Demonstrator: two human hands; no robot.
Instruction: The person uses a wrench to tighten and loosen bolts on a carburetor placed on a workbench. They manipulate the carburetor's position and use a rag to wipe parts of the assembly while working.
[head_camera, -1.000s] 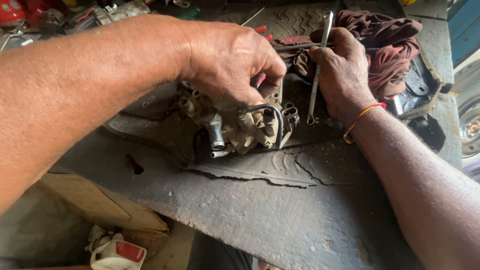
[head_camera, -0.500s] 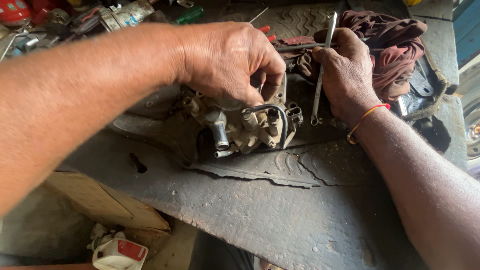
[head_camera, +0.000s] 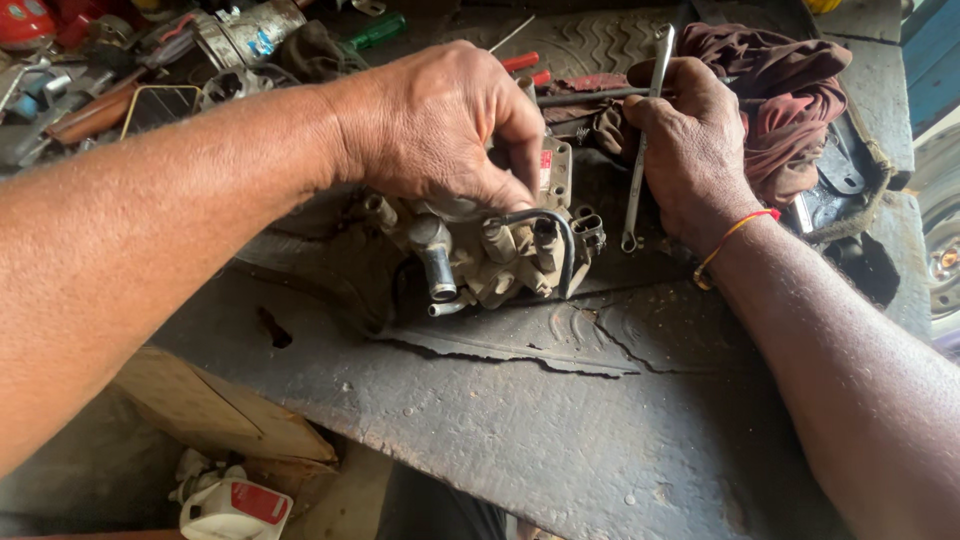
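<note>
**Grimy metal pump held down, spanner gripped beside it**

Grimy metal pump assembly (head_camera: 490, 250) sitting near the middle of a dark, cracked rubber mat (head_camera: 560, 420) on the workbench, stubby pipe fittings pointing toward the camera, a thin black curved tube (head_camera: 560, 235) looping over its right side. Left hand (head_camera: 440, 125) laid on top of the assembly, fingers curled down and pressed against its upper body, thumb at the front edge. Right hand (head_camera: 690, 150) just to the right, closed around a slim silver spanner (head_camera: 640, 140) held almost upright, ring end hanging low near the mat, open end up by the far edge. Orange thread band (head_camera: 735, 235) around the right wrist. Crumpled brown rag (head_camera: 790, 90) behind the right hand. Red-handled tools (head_camera: 520, 62) and a green-handled screwdriver (head_camera: 375, 32) farther back. Clutter of small parts at far left, too jumbled to identify. White and red container (head_camera: 235, 505) down below the bench edge.
</note>
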